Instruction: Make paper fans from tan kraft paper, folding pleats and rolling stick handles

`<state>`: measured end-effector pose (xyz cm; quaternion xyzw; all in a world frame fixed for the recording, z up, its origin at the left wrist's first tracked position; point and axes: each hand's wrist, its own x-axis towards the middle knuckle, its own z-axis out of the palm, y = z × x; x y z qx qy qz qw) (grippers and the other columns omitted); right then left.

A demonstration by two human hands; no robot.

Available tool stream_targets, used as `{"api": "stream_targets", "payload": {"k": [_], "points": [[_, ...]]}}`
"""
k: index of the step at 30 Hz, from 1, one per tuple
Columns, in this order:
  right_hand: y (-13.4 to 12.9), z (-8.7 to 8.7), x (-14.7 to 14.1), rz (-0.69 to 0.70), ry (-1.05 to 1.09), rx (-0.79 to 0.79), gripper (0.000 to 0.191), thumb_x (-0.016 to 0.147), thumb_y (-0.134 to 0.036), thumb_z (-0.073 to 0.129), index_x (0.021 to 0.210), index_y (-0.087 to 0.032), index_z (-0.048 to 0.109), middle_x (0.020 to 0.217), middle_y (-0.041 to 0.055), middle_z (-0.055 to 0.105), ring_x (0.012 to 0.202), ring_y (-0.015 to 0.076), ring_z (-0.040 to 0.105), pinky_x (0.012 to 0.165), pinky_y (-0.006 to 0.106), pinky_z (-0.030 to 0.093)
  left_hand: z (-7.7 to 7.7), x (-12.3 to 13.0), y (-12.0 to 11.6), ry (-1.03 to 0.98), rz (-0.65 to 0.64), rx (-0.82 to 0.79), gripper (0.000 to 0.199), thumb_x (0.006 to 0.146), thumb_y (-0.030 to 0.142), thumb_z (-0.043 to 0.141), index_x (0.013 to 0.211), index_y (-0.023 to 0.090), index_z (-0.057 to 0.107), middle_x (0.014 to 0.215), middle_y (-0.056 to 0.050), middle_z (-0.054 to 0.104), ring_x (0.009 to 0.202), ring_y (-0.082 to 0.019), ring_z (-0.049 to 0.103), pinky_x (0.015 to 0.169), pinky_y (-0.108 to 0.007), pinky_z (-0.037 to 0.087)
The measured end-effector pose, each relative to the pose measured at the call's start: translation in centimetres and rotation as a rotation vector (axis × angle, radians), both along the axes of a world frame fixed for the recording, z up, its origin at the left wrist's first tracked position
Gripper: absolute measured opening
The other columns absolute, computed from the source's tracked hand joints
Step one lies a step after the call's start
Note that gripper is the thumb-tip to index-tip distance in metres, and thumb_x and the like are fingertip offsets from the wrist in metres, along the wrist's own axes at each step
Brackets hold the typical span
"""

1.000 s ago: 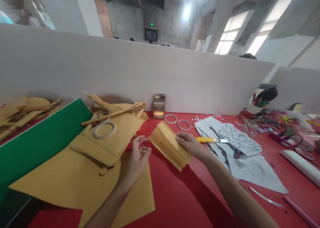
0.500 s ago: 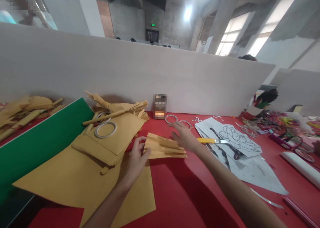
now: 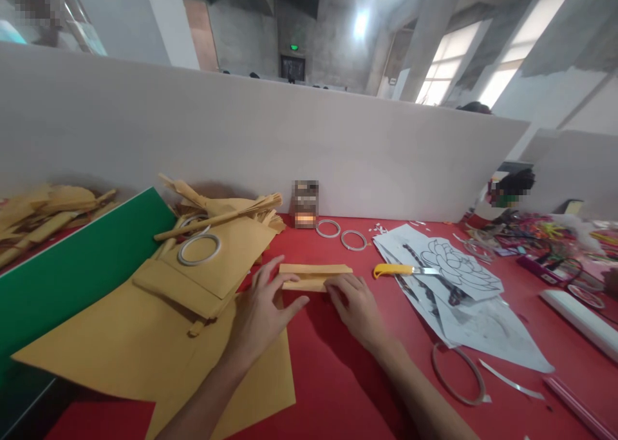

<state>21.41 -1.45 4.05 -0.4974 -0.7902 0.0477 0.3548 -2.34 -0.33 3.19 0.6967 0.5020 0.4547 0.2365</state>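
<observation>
The work piece is a folded strip of brown paper [image 3: 316,270], lying at the middle of the red table [image 3: 333,382]. The left hand [image 3: 265,308] is open, fingers spread around the strip's left end, thumb held away from it. The right hand [image 3: 360,306] has bent fingers at the strip's near right edge; whether they pinch or only press cannot be told.

Containers: a white-and-red cup [image 3: 484,213] stands at the far right and holds dark, bristly items, partly blurred. A purple box [image 3: 537,270] sits to the near right of the cup amid loose coloured materials; its contents cannot be made out.

Edges: a white partition [image 3: 309,137] bounds the far side. A green board [image 3: 96,259] runs diagonally along the left, its top edge rising above the paper. The right edge of a large brown sheet [image 3: 120,350] passes beneath the left forearm.

Open room: red surface is exposed between the forearms and on the far side of the strip, up to two pale rings [image 3: 329,236]. To the right, room is limited by a yellow-handled knife [image 3: 393,270], its blade over white drawing sheets [image 3: 483,324]. Another ring [image 3: 436,367] lies right of the right forearm.
</observation>
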Motion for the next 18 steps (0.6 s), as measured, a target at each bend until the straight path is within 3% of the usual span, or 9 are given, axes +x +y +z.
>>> {"api": "stream_targets", "payload": {"k": [2,4,7,13,18], "points": [[-0.1,0.0,0.2,0.017,0.024,-0.033,0.023,0.110,-0.023,0.048,0.106,-0.026,0.070,0.101,0.0057,0.078,0.094,0.0236,0.070,0.083,0.036,0.044,-0.1,0.0,-0.2,-0.015,-0.058,-0.033,0.017,0.089,0.044,0.079,0.101,0.032,0.079,0.132,-0.006,0.069,0.126,-0.031,0.062,0.109,-0.041,0.047],[-0.4,-0.2,0.2,0.049,0.030,-0.067,0.021,0.110,-0.025,0.049,0.109,-0.027,0.070,0.105,0.0058,0.078,0.097,0.0240,0.071,0.086,0.037,0.043,-0.3,0.1,-0.2,-0.085,-0.073,-0.135,0.013,0.091,0.042,0.075,0.098,0.031,0.079,0.105,-0.004,0.076,0.098,-0.027,0.070,0.091,-0.035,0.053],[-0.6,-0.5,-0.2,0.046,0.092,-0.104,0.023,0.113,-0.030,0.048,0.108,-0.027,0.071,0.105,0.0054,0.078,0.099,0.0242,0.070,0.087,0.037,0.042,-0.3,0.4,0.0,-0.153,-0.076,-0.267,0.013,0.090,0.041,0.074,0.095,0.030,0.080,0.086,-0.001,0.075,0.072,-0.022,0.066,0.070,-0.028,0.049],[-0.5,-1.0,-0.8,0.018,0.147,-0.131,0.016,0.110,-0.027,0.056,0.102,-0.027,0.071,0.101,0.0023,0.078,0.096,0.0231,0.069,0.087,0.036,0.040,0.0,0.5,0.0,-0.251,-0.148,-0.261,0.017,0.084,0.039,0.081,0.096,0.027,0.082,0.098,-0.003,0.079,0.086,-0.024,0.070,0.076,-0.027,0.053],[-0.4,-1.0,-0.7,0.027,0.078,-0.109,0.014,0.109,-0.023,0.058,0.103,-0.027,0.070,0.103,0.0010,0.077,0.094,0.0215,0.069,0.087,0.035,0.039,-0.8,0.2,0.1,-0.165,-0.139,-0.275,0.016,0.088,0.042,0.081,0.096,0.029,0.085,0.103,-0.005,0.080,0.092,-0.025,0.073,0.075,-0.028,0.053]]}}
